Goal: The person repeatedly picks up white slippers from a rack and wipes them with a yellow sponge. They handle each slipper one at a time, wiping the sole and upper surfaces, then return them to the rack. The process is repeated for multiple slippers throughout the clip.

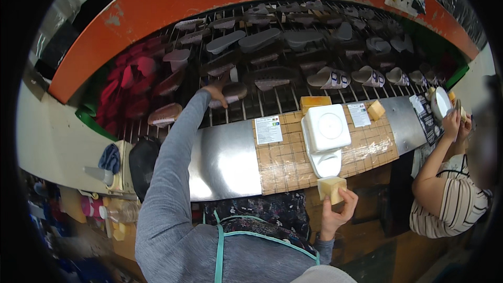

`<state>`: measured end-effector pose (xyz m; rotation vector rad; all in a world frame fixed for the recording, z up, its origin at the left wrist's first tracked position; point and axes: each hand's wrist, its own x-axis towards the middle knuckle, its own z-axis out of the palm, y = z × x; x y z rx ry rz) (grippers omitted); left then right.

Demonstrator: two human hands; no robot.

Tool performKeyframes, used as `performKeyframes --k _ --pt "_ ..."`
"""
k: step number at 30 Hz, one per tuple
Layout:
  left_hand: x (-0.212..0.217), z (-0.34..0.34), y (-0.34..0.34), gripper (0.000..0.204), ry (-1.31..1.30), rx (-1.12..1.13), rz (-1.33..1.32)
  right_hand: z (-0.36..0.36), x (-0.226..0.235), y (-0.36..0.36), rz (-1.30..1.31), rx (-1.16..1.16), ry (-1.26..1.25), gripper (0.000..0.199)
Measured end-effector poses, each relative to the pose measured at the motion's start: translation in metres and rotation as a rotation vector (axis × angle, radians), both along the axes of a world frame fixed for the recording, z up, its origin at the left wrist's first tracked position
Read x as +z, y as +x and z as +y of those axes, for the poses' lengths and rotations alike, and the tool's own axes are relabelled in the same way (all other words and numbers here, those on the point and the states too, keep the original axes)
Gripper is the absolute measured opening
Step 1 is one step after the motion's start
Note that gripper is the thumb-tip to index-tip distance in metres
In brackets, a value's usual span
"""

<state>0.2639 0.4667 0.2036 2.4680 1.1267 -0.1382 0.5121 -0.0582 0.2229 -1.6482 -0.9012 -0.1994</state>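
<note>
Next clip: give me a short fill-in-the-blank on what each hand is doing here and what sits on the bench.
1. The left hand reaches onto the conveyor rack toward a shoe ____.
2. The right hand holds a pale yellow ____.
3. The white square device rests on a ____-patterned mat.
4. A co-worker stands at the person's ____ side.

Missing words: sole; block; woven; right

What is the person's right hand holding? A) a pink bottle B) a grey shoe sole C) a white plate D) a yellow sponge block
D: the right hand grips a pale yellow sponge block near the workbench edge, while the left hand reaches out to a shoe sole on the rack.
</note>
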Motion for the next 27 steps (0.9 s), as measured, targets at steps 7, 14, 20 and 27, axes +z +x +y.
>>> performKeyframes --k 7,14,20,27 --pt "0.055 -0.045 0.065 0.142 -0.209 -0.111 -0.169 0.004 -0.007 0.008 0.033 -0.059 -0.010 0.042" --pt "0.019 -0.068 0.304 0.077 -0.209 0.076 -0.454 -0.003 -0.018 0.007 0.129 -0.177 0.049 0.051" --pt "-0.037 -0.054 0.384 0.052 -0.145 0.015 -0.614 -0.026 -0.013 0.005 0.075 -0.252 -0.026 0.039" --pt "0.058 -0.121 0.258 0.021 -0.107 0.063 -1.180 -0.012 -0.010 0.014 -0.015 -0.087 -0.095 0.036"
